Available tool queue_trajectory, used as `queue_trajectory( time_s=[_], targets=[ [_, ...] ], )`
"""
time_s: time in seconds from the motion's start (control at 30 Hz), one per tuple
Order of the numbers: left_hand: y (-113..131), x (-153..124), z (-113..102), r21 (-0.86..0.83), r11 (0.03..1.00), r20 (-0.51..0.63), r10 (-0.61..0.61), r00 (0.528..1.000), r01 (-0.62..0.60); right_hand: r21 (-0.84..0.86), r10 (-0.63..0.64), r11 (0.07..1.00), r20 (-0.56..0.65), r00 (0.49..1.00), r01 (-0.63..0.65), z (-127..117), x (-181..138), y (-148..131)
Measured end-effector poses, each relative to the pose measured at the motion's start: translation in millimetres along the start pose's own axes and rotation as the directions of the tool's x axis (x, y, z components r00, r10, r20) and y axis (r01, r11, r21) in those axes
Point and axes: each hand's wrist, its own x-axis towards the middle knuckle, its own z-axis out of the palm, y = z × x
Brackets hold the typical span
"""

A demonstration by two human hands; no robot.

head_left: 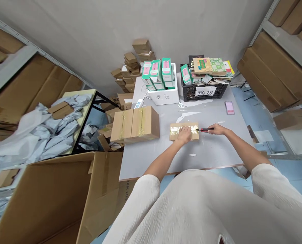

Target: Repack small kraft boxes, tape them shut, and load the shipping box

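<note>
A small flat cardboard box [175, 137], with shiny tape along its top, lies on the grey table [151, 159]. My left hand [184, 134] rests on top of the box, its fingers stretched over the tape. In my right hand [217, 129] is a red and black box cutter [204, 129], gripped by its rear part. The cutter's tip meets the taped top near the box's right end. Two taped cardboard boxes, a left one [121, 124] and a right one [142, 122], stand side by side to the left of my hands.
A white bin [163, 97] of green and pink boxes and a black crate [204, 94] of books stand at the table's back. A large open carton [105, 183] adjoins the table's left front. Shelves with cartons flank both sides.
</note>
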Motion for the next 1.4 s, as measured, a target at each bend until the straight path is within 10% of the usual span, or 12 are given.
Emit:
queue_trajectory(
  time_s=[0.4, 1.4],
  targets=[
    [-9.7, -2.9, 4.0, -0.030, 0.999, -0.006, -0.036, 0.999, 0.036, 0.348, -0.015, 0.937, 0.127, 0.992, -0.031, 34.8, 5.7, 28.8],
    [-26.8, -0.1, 10.5, -0.155, 0.988, -0.095, -0.018, 0.995, 0.003, 0.467, -0.001, 0.884, 0.026, 1.000, -0.011, 61.1, -4.4, 27.7]
  ],
)
